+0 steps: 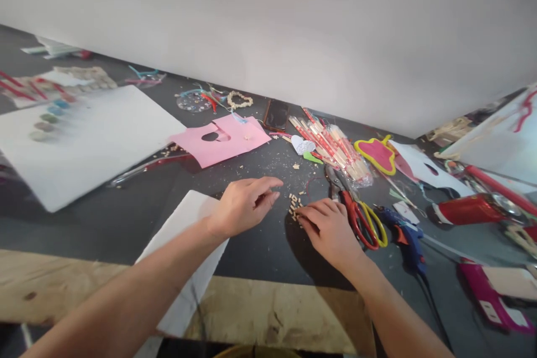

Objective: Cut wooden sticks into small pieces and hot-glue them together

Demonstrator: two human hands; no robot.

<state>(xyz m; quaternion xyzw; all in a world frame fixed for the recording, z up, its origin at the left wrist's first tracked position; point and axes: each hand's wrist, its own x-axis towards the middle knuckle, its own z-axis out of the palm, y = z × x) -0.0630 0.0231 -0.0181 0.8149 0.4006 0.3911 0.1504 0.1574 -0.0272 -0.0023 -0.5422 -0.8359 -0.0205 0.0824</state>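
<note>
Pile of short, pale pieces lies loosely on the dark worktop, and it is between the two hands. The right hand comes to the pile from its right side; its fingers are bent down and the tips touch the pieces, but I cannot tell whether they pinch one. The left hand is to the left of the pile, apart from it, with curved fingers and a gap between thumb and forefinger. Further left of the pile, partly under the left forearm, is a white sheet. Beyond the pile, toward the left, lies pink paper with a cut hole. Behind the pile are a phone and, more to the right, wrapped sticks. Right of the pile lie scissors with red handles, then a blue glue gun, and further a red can.
</note>
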